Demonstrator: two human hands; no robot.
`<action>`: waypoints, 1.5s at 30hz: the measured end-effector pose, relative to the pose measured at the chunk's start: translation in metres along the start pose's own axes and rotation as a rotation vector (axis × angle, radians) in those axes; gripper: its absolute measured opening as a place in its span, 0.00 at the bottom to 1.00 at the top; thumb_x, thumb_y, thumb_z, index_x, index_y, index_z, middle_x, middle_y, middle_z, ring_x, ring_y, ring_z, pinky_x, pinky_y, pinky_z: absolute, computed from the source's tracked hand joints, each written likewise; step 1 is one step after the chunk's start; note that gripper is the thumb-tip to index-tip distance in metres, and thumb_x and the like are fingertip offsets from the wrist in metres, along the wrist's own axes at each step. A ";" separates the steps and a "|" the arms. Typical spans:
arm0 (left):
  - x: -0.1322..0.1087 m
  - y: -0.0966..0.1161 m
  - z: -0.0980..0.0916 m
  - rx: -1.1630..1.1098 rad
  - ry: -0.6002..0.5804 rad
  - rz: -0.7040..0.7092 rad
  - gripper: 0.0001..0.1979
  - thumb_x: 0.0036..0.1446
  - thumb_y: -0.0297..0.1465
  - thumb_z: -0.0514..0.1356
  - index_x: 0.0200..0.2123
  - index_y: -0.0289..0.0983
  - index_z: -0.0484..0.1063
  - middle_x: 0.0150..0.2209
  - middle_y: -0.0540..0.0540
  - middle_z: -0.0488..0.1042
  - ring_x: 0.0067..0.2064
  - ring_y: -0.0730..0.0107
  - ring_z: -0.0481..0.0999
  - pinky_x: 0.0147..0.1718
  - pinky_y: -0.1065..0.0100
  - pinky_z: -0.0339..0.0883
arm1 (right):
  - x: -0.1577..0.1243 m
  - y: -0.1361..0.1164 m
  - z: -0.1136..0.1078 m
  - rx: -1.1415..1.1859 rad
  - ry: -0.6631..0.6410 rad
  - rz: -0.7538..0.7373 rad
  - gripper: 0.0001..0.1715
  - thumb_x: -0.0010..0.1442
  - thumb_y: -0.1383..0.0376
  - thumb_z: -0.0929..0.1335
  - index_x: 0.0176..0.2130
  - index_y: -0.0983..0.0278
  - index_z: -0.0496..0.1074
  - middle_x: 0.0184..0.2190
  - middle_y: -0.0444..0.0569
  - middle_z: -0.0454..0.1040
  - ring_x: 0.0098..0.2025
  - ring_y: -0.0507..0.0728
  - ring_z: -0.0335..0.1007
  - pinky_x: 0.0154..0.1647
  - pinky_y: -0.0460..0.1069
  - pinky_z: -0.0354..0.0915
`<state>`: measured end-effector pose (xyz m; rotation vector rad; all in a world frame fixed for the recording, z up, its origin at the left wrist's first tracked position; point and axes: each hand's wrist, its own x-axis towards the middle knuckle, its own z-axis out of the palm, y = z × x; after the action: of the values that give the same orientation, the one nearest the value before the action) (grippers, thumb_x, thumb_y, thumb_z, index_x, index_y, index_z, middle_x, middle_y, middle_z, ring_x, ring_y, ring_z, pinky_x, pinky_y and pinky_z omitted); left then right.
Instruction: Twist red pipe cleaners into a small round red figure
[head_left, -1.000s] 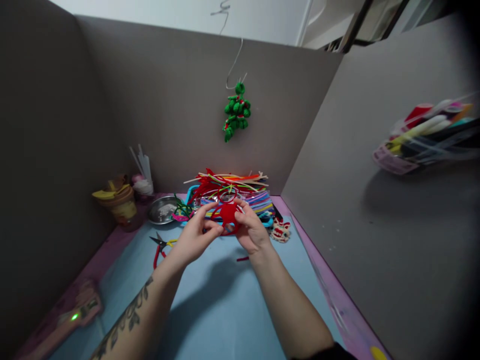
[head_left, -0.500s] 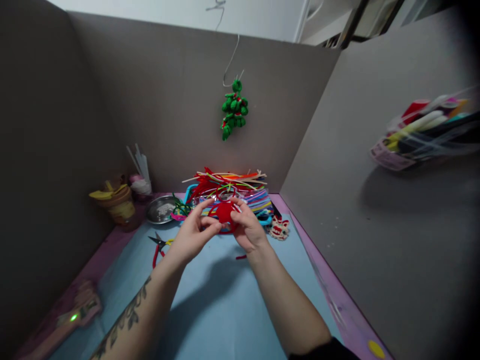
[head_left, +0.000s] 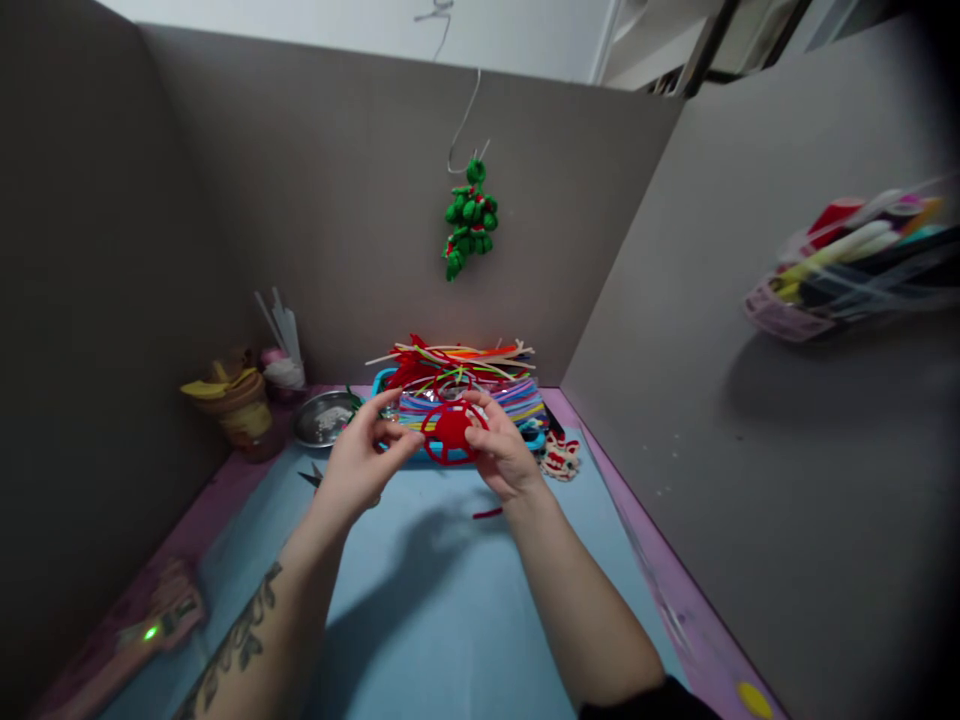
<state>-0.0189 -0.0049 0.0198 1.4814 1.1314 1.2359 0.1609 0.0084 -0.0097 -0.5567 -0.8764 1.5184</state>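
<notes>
A red pipe-cleaner piece, a fuzzy round centre inside a wire ring, is held up over the blue mat. My right hand pinches its right side between thumb and fingers. My left hand sits just left of the piece, fingers curled, fingertips close to the ring's left edge; whether they touch it is unclear. Behind the hands lies a pile of coloured pipe cleaners in a blue tray.
A green pipe-cleaner ornament hangs on the back wall. A metal dish, cups, partly hidden scissors, a small red-and-white figure and a glue gun lie around. Grey partitions enclose three sides; a basket hangs right.
My left hand has drawn back to the left, off the red piece. The ring shows more fully now, and the right hand keeps its hold.
</notes>
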 end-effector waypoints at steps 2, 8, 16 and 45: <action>0.000 0.000 0.001 -0.053 -0.005 0.004 0.38 0.47 0.39 0.67 0.59 0.32 0.59 0.31 0.46 0.77 0.31 0.69 0.73 0.32 0.69 0.64 | -0.002 -0.002 -0.002 -0.031 -0.071 0.036 0.36 0.36 0.65 0.80 0.45 0.59 0.69 0.28 0.39 0.74 0.29 0.52 0.70 0.33 0.46 0.66; 0.003 -0.009 0.009 -0.323 -0.101 -0.154 0.42 0.41 0.36 0.71 0.58 0.33 0.60 0.22 0.54 0.72 0.26 0.73 0.70 0.29 0.71 0.62 | 0.002 0.008 -0.004 -0.098 -0.064 0.095 0.29 0.43 0.59 0.78 0.44 0.59 0.70 0.26 0.40 0.74 0.27 0.51 0.68 0.32 0.46 0.64; 0.013 -0.020 0.007 -0.500 0.172 -0.221 0.35 0.37 0.37 0.73 0.49 0.33 0.67 0.29 0.50 0.76 0.24 0.78 0.68 0.21 0.76 0.53 | 0.001 0.008 -0.003 -0.762 0.119 -0.499 0.06 0.52 0.63 0.73 0.34 0.56 0.79 0.47 0.48 0.70 0.53 0.59 0.64 0.59 0.55 0.56; 0.003 -0.009 0.014 -0.436 0.051 -0.136 0.36 0.39 0.35 0.72 0.51 0.37 0.61 0.27 0.54 0.72 0.26 0.75 0.72 0.27 0.73 0.63 | 0.003 0.016 0.004 0.005 -0.025 0.061 0.30 0.40 0.66 0.79 0.43 0.59 0.68 0.30 0.41 0.79 0.31 0.52 0.75 0.37 0.47 0.70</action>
<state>-0.0061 -0.0013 0.0095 1.0353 0.9056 1.3287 0.1474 0.0112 -0.0190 -0.5660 -0.8814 1.5857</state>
